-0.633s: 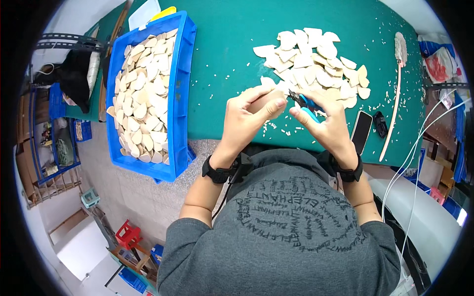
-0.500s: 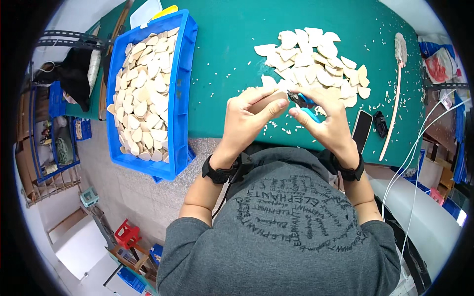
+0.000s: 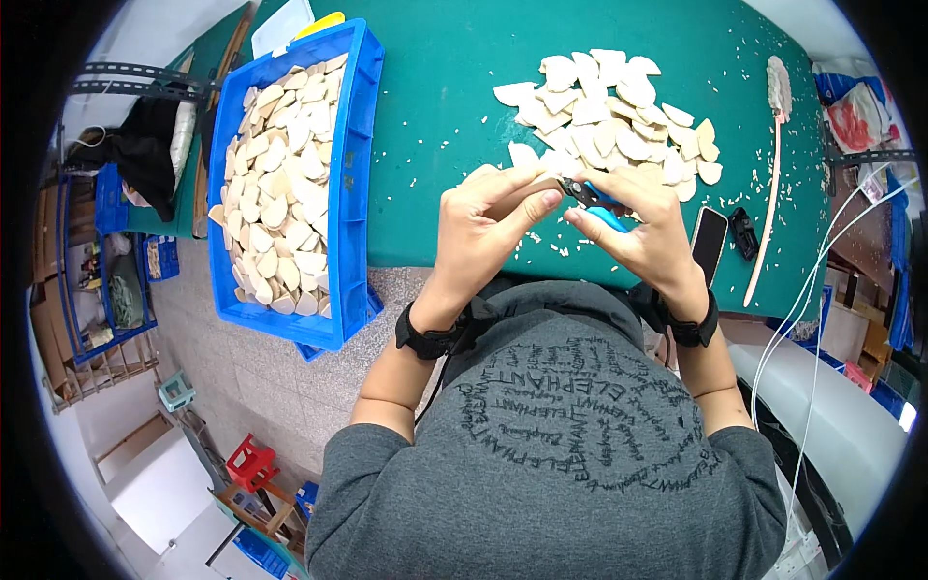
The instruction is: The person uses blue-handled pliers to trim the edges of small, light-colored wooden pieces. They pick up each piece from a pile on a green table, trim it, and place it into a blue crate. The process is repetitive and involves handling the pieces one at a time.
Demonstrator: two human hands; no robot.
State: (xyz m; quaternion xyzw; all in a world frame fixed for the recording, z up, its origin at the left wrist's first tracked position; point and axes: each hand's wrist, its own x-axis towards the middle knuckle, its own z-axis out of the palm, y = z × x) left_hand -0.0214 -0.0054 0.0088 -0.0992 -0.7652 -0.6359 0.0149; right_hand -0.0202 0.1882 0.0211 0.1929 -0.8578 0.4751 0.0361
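Note:
My left hand (image 3: 488, 222) pinches a flat cream-coloured piece (image 3: 547, 182) between thumb and fingers, which cover most of it. Wrapped round a pair of blue-handled nippers (image 3: 607, 215) is my right hand (image 3: 646, 224). The dark jaws of the nippers meet the right edge of the held piece; whether they bite into it is too small to tell. Just beyond my hands lies a loose heap of similar flat, rounded pieces (image 3: 619, 126) on the green tabletop (image 3: 435, 126).
A blue crate (image 3: 354, 193) full of such pieces stands at the left. Small pale scraps dot the tabletop. To the right lie a phone (image 3: 710, 246), a small black object (image 3: 743, 234) and a long thin stick with a fluffy head (image 3: 779, 92). White cables (image 3: 807, 290) hang further right.
The nippers' blue handles have come closer together, and their jaws sit nearer the held piece. My left hand keeps its pinch with little movement.

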